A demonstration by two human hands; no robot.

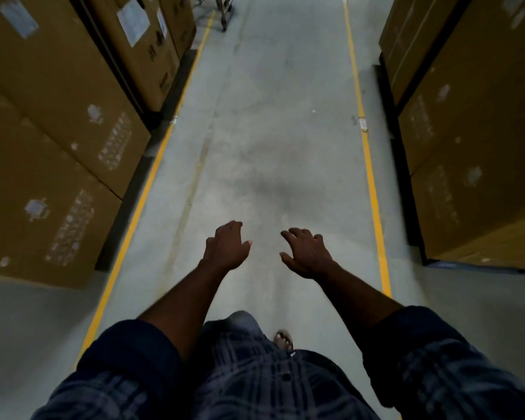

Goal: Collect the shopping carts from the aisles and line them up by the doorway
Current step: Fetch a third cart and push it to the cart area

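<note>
Reaching forward over the floor (270,122), the left hand (225,248) and right hand (307,253) are both holding nothing and touching nothing; the fingers are hanging loosely curled, the right ones spreading a little wider. The two hands are hovering side by side, apart. The cart (220,9) is standing at the far end of the aisle, well apart from the hands, near the left line (152,177); the top edge is cutting it off, leaving only its lower frame and a wheel showing. Boxes (58,116) are flanking both sides, their labels blurring beyond reading
</note>
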